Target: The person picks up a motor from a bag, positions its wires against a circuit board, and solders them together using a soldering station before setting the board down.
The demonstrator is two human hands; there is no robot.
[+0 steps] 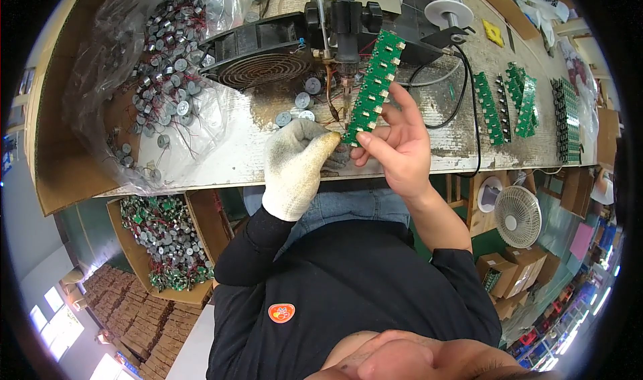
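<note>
Green circuit board (376, 87), upper centre, is grasped by the right hand (406, 151), apparently for soldering; hold by the gloved left hand (295, 162) cannot be told. Steadiness seems needed.

The left hand (295, 167), in a stained white fabric glove, hides whatever lies between its thumb and fingers by the lower end of a long green circuit board (374, 90). That board covers part of the bare right hand (404, 152). The black upright metal machine (347, 31) is cut off by the upper edge; whether its slim tip (346, 83) touches the board is too small to tell.
</note>
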